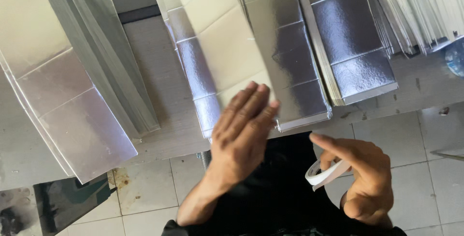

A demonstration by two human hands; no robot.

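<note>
Pale floor tiles [145, 187] show below a grey surface [154, 71] loaded with stacks of flat silver sheets. At its near edge, the left hand [241, 134] lies open and flat, fingers together, on the middle stack [290, 71], holding nothing; it looks to be steadying or smoothing the top sheet, whose creases catch the light. Just right of it and off the surface, the right hand [362, 178] has a white tape roll [326, 173] gripped in its curled fingers, the forefinger stretched out towards the stack, probably to keep the tape ready. Further stacks lie on either side: a long one [72, 96] overhanging the edge at left, a shorter one [357, 47] at right, and a fanned pile [420, 9] in the far corner. No labels are visible on any of them.
</note>
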